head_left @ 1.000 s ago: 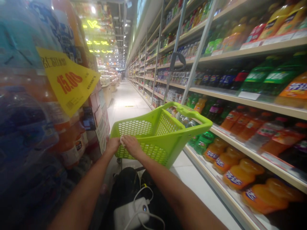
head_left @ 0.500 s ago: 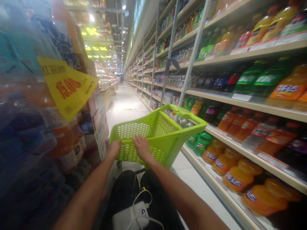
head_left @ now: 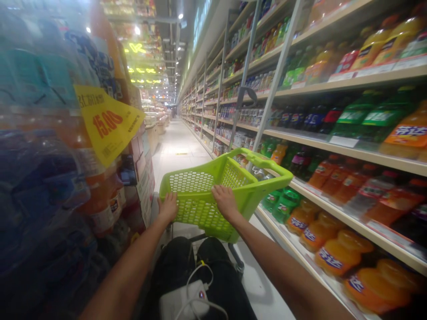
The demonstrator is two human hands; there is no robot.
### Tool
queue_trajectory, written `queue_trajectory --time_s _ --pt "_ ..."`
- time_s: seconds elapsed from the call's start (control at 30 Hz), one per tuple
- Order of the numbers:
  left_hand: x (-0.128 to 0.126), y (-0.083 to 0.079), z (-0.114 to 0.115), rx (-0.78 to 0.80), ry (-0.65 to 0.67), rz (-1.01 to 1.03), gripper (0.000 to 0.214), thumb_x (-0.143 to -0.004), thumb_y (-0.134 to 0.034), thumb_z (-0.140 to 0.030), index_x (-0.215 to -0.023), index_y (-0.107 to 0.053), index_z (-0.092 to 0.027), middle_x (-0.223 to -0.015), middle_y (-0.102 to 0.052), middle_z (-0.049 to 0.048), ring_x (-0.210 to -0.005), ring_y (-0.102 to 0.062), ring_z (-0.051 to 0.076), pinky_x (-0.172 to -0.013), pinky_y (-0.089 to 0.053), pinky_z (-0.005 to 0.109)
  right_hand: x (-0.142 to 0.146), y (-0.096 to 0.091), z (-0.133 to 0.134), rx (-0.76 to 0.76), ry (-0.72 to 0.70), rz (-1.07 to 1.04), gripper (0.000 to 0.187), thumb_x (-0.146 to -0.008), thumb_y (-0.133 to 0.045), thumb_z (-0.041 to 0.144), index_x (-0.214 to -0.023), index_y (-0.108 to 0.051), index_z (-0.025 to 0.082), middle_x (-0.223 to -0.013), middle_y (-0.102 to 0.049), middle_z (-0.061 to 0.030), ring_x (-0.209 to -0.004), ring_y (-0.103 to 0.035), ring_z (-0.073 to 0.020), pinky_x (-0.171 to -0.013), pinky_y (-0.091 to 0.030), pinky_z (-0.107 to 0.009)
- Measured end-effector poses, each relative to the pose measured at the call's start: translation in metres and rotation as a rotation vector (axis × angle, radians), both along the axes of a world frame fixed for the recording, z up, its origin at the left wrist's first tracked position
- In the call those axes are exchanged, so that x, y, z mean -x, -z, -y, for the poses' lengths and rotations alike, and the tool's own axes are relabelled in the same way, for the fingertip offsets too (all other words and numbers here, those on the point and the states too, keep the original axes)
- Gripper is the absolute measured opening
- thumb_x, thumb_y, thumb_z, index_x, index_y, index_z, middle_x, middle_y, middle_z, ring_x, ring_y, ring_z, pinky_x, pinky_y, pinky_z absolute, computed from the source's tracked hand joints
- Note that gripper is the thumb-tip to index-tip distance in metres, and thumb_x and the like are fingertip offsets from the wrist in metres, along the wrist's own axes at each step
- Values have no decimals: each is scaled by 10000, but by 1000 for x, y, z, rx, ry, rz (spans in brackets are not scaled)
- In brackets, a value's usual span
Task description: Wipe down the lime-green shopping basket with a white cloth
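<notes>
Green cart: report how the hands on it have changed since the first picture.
The right hand has moved along the near rim of the green cart toward the handle, away from the left hand it was beside. Both hands stay on the rim; the white device stays on the lap.

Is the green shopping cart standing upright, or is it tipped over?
Upright. The green shopping cart opens upward, with the left hand and right hand on its near rim.

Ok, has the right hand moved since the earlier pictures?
Yes. Judged against the drink shelves, the right hand has moved rightward, toward them; its fingers now lie over the green cart's near rim, farther from the left hand.
</notes>
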State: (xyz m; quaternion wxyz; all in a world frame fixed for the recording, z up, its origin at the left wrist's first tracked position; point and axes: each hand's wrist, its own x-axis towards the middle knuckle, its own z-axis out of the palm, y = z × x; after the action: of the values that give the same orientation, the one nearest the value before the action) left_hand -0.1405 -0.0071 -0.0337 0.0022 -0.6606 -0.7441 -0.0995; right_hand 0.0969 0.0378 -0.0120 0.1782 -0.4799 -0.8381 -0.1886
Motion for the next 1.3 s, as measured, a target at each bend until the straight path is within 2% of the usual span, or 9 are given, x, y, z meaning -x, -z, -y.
queue_trajectory --time_s 0.07,0.23,0.4,0.53,0.67,0.83,1.0,1.17,1.3 --pt "-11 -5 1 -7 -7 -21 615 -767 -401 -157 -1372 -293 -125 -1465 -251 144 -1349 -207 297 -1048 -96 633 -5 0 1 -13 14 -2 399 -878 -336 138 -1227 -523 185 -1346 -462 -103 -1222 -402 -293 -993 -282 -478" --pt "-41 -11 3 2 152 -42 648 -768 -442 -217 -1383 -256 -136 -1482 -210 123 -1368 -150 278 -1058 -117 612 15 16 4 -10 -106 29 424 -867 -358 125 -1266 -484 194 -1407 -381 -81 -1278 -343 -273 -1016 -275 -458" --pt "-46 -13 2 48 119 -89 663 -770 -452 -238 -1390 -224 -179 -1493 -179 108 -1376 -114 272 -1048 -126 621 9 20 0 -28 -151 43 420 -877 -364 133 -1281 -465 184 -1417 -360 -85 -1282 -344 -277 -1015 -287 -476" --pt "-49 -15 0 107 74 -103 692 -769 -446 -286 -1400 -186 -173 -1506 -131 89 -1379 -85 278 -1048 -147 617 -3 19 -8 -51 -118 -12 368 -896 -391 198 -1247 -502 186 -1390 -405 -86 -1265 -371 -282 -1012 -301 -478" --pt "-54 -19 3 123 58 -93 701 -754 -458 -294 -1398 -201 -189 -1507 -133 78 -1378 -88 279 -1054 -155 601 13 21 -16 -81 -126 -93 348 -904 -413 287 -1224 -520 199 -1367 -435 -95 -1271 -362 -289 -997 -302 -524" --pt "-55 -23 7 131 48 -96 700 -751 -437 -251 -1399 -186 -170 -1507 -129 74 -1380 -90 260 -1049 -137 622 34 25 -19 -42 -159 -102 321 -907 -410 284 -1193 -547 234 -1325 -489 -85 -1223 -418 -297 -952 -330 -541" --pt "-48 -20 5 140 64 -94 725 -740 -454 -263 -1402 -175 -161 -1508 -115 79 -1381 -87 259 -1053 -115 626 7 24 -23 -86 -230 26 322 -894 -428 223 -1190 -555 221 -1329 -486 -79 -1218 -416 -287 -970 -323 -495" --pt "-50 -16 3 114 69 -94 742 -724 -475 -254 -1401 -184 -169 -1507 -120 74 -1380 -96 251 -1056 -115 619 -40 9 -26 -140 -103 -12 321 -889 -413 199 -1168 -570 183 -1302 -509 -109 -1185 -439 -298 -953 -325 -484" --pt "-59 -17 1 103 25 -89 719 -735 -476 -285 -1393 -216 -159 -1501 -148 95 -1375 -114 277 -1054 -132 617 -35 5 -23 -117 -67 -91 322 -880 -420 199 -1166 -565 174 -1323 -484 -121 -1201 -425 -305 -959 -323 -489"
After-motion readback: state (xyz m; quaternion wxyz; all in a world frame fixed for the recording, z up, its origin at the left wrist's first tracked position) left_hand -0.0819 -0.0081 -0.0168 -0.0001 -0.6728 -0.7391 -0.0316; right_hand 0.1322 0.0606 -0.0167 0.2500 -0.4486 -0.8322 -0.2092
